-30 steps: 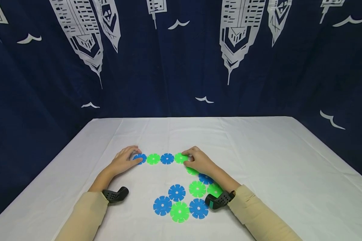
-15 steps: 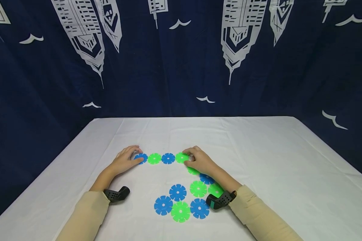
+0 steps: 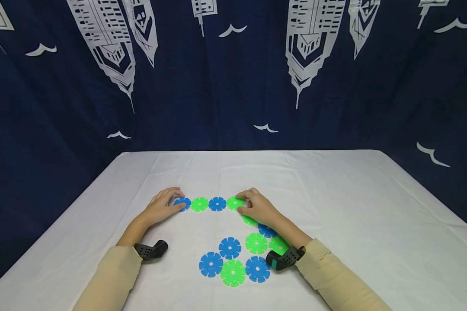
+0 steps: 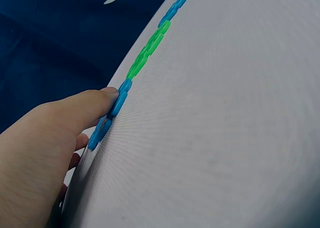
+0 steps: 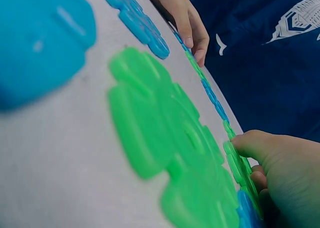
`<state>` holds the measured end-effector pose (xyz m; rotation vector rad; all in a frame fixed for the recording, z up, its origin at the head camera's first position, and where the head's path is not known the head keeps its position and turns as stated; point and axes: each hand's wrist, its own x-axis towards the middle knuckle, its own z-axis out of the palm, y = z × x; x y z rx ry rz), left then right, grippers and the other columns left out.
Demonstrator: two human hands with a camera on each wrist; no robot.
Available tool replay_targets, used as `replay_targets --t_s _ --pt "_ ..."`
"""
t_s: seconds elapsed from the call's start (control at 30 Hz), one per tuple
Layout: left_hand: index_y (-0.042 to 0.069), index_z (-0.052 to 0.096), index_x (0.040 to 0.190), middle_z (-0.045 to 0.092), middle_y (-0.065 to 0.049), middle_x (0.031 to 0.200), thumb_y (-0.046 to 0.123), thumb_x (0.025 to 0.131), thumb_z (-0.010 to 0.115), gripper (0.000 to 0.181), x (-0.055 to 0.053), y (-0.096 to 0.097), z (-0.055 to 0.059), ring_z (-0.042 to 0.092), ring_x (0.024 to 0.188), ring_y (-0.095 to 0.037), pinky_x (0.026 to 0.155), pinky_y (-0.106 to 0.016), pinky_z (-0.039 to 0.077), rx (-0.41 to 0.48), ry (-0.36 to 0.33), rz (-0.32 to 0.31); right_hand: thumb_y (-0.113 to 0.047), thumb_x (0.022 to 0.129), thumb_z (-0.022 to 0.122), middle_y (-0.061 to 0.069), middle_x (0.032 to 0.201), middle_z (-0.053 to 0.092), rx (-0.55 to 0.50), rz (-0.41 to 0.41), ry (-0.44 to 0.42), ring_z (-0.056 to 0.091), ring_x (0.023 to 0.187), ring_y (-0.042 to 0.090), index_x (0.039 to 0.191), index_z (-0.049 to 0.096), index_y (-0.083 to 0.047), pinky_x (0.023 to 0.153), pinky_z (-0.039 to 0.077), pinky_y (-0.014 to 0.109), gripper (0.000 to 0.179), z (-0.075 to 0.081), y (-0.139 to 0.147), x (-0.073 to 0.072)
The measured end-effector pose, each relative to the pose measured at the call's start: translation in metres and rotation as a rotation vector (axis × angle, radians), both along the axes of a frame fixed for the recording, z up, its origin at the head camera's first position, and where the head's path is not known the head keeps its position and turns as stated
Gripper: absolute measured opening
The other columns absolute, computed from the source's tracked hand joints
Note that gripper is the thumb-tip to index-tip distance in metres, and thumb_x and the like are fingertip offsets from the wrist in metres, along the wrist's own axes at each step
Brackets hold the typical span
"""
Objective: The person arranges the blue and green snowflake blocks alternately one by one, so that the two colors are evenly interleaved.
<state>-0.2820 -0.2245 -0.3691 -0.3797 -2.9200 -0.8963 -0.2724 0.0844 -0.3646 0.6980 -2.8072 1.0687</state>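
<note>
A row of flat, notched plastic flower discs, blue and green by turns, lies across the middle of the table. My left hand (image 3: pixel 160 209) holds the blue disc (image 3: pixel 182 204) at the row's left end, thumb on its near edge and fingers at the far side. At the right end my right hand (image 3: pixel 259 209) grips the green disc (image 3: pixel 234 203) between thumb and fingers. Between them are another green disc (image 3: pixel 199 204) and a blue disc (image 3: pixel 217 204). In the left wrist view, the thumb (image 4: pixel 95 105) presses against the blue disc's rim.
From the right hand, a green disc (image 3: pixel 250 220) and a blue disc (image 3: pixel 267 230) lead down under the forearm. Several more discs lie nearer, among them a green disc (image 3: pixel 233 273) and a blue disc (image 3: pixel 211 264). White cloth (image 3: pixel 358 207) covers the table; a dark blue curtain (image 3: pixel 218 86) hangs behind.
</note>
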Motion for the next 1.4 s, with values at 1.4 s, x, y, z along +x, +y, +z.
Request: replay_targets --t_s 1.4 --pt "0.014 0.054 0.11 0.035 -0.015 0.143 0.04 0.085 0.058 0.036 0.0 -0.001 -0.001 0.022 0.136 -0.036 0.109 -0.059 0.01 0.007 0.0 -0.006 -0.027 0.086 0.061 0.007 0.11 0.054 0.034 0.283 -0.195 0.051 0.094 0.015 0.124 0.052 -0.01 0.079 0.046 0.027 0.042 0.037 0.008 0.016"
